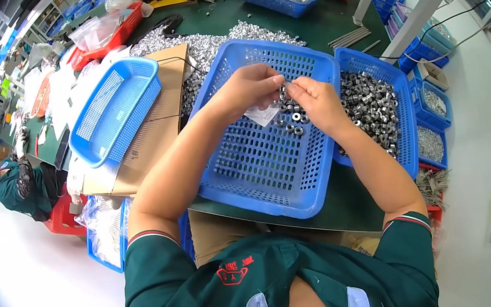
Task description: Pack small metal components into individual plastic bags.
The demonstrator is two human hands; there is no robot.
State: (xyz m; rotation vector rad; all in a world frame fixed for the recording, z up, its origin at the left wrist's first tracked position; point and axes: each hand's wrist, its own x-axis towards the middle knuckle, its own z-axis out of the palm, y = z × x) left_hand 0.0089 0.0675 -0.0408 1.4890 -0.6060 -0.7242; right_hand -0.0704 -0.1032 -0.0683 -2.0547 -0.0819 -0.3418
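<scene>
My left hand [251, 92] and my right hand [318, 103] meet above a large blue perforated basket [251, 194], fingertips almost touching. Both are closed in a pinch around a small shiny metal part [282, 91], mostly covered by the fingers. Below them, several small metal rings [296, 118] with dark holes lie in the basket. A white paper slip [263, 115] rests beside the rings, partly under my left hand.
Right of the basket, another blue basket [407, 129] holds many metal nuts or rings [370, 106]. A light blue basket [115, 112] sits on cardboard [155, 119] at left. Shiny parts [213, 45] are heaped behind. Metal rods [348, 38] lie far right; a seated person [15, 181] is left.
</scene>
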